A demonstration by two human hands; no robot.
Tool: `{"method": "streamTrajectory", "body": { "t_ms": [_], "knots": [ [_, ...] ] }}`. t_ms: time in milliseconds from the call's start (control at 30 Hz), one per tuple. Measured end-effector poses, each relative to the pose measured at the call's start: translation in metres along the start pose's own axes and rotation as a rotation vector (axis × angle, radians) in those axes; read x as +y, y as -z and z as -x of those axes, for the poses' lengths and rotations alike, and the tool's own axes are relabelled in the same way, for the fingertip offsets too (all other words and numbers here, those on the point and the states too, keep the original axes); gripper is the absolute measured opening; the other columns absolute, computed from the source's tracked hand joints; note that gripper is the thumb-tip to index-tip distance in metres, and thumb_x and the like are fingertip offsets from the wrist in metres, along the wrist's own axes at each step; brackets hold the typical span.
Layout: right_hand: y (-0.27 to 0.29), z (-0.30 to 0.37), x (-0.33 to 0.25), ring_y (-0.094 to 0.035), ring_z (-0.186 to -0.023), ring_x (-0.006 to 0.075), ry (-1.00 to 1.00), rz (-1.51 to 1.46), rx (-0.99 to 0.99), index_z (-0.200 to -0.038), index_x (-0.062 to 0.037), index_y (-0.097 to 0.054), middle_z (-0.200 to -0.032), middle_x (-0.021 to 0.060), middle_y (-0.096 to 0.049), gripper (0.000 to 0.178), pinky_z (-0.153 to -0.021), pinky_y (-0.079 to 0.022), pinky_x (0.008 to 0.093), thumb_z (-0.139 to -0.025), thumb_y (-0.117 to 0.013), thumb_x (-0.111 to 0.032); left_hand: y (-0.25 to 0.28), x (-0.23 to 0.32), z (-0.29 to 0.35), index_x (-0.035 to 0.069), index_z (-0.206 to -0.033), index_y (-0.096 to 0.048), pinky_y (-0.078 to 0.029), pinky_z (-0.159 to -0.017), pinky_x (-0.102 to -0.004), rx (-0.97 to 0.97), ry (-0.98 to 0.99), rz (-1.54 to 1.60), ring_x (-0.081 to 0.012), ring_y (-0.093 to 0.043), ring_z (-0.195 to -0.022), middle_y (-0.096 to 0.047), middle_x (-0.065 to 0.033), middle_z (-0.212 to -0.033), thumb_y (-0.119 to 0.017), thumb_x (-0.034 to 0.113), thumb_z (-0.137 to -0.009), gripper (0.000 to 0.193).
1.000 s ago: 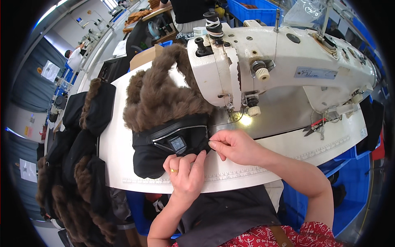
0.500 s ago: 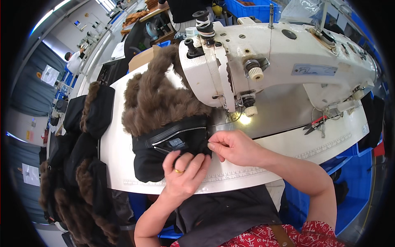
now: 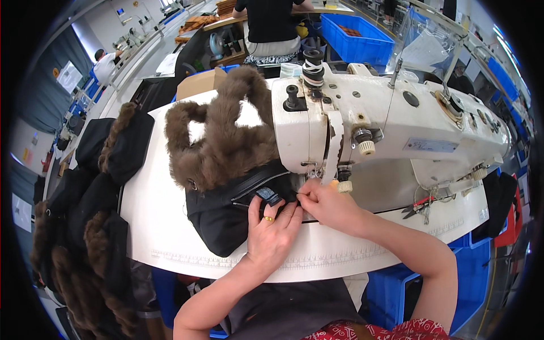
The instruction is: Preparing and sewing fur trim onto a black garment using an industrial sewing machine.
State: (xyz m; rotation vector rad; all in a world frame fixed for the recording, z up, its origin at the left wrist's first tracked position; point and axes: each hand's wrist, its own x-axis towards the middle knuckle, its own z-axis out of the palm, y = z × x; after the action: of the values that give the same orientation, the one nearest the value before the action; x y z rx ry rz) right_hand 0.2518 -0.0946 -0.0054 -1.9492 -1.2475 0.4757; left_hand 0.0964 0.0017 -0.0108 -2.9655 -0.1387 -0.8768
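Observation:
A bag with brown fur (image 3: 218,150) and a black lining (image 3: 218,218) lies on the sewing table, its lining turned toward me. A silver zipper (image 3: 260,191) and a small black label (image 3: 267,196) show on the lining. My left hand (image 3: 272,229), with a gold ring, grips the lining near the label, fingers bent over the cloth. At the lining's right edge, my right hand (image 3: 328,205) pinches the cloth between thumb and fingers, close to the needle area of the white sewing machine (image 3: 374,122). The fingers hide part of that edge.
Several similar black and fur pieces (image 3: 105,243) hang at the table's left. Red-handled snippers (image 3: 419,204) lie right of the machine. A printed ruler (image 3: 334,259) runs along the front edge. Blue bins (image 3: 357,39) stand behind and below right. A co-worker (image 3: 272,25) sits beyond the machine.
Both hands have brought the lining's right edge closer to the machine's needle area. The lining is now tilted, with its zipper slanting up more steeply. The camera view has shifted too.

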Motion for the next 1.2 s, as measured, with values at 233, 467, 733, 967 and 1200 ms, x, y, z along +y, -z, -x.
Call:
{"method": "streamTrajectory", "body": {
  "t_ms": [233,467,733,967,1200],
  "knots": [
    [0.022,-0.011,-0.010,-0.056,-0.049,0.0092,-0.518,-0.388,-0.330,-0.094,-0.0066,-0.060,-0.066,0.0010,-0.059,0.026,-0.044,-0.045,0.0234,-0.098,-0.057,-0.032,-0.001,-0.001,-0.004,0.007,-0.098,-0.072,-0.034,-0.101,-0.0475,0.011,0.022,0.015,-0.0219,-0.057,-0.101,-0.071,-0.0031,-0.105,-0.069,0.009,-0.069,0.029],
    [0.033,-0.010,-0.019,-0.057,-0.049,0.0081,-0.531,-0.429,-0.298,-0.099,-0.0071,-0.061,-0.067,0.0017,-0.060,0.025,-0.043,-0.045,0.0228,-0.098,-0.057,-0.032,-0.005,-0.006,-0.009,0.009,-0.095,-0.071,-0.035,-0.094,-0.0442,-0.001,0.059,0.093,-0.0212,-0.061,-0.092,-0.072,-0.0020,-0.105,-0.071,0.007,-0.073,0.022],
    [0.027,-0.005,-0.027,-0.056,-0.047,0.0096,-0.593,-0.427,-0.181,-0.096,-0.0061,-0.059,-0.064,0.0015,-0.059,0.028,-0.043,-0.047,0.0246,-0.095,-0.059,-0.034,-0.007,-0.008,-0.012,0.010,-0.101,-0.068,-0.035,-0.094,-0.0366,-0.001,0.003,0.047,-0.0193,-0.055,-0.085,-0.070,-0.0026,-0.109,-0.062,0.009,-0.075,0.027],
    [0.027,0.000,-0.007,-0.062,-0.047,0.0153,-0.458,-0.377,-0.231,-0.100,0.0029,-0.058,-0.066,0.0103,-0.063,0.029,-0.041,-0.050,0.0294,-0.096,-0.056,-0.025,-0.007,-0.007,-0.014,0.011,-0.100,-0.069,-0.036,-0.093,-0.0373,0.003,0.017,0.031,-0.0195,-0.056,-0.083,-0.070,-0.0015,-0.109,-0.064,0.011,-0.077,0.023],
    [0.052,0.010,-0.002,-0.063,-0.048,0.0176,-0.568,-0.547,-0.177,-0.103,0.0111,-0.054,-0.068,0.0136,-0.065,0.030,-0.041,-0.051,0.0292,-0.094,-0.055,-0.018,-0.006,-0.006,-0.017,0.015,-0.096,-0.073,-0.035,-0.089,-0.0396,-0.035,0.056,-0.003,-0.0179,-0.063,-0.092,-0.073,0.0016,-0.100,-0.073,0.012,-0.076,0.020]
  ]
}}
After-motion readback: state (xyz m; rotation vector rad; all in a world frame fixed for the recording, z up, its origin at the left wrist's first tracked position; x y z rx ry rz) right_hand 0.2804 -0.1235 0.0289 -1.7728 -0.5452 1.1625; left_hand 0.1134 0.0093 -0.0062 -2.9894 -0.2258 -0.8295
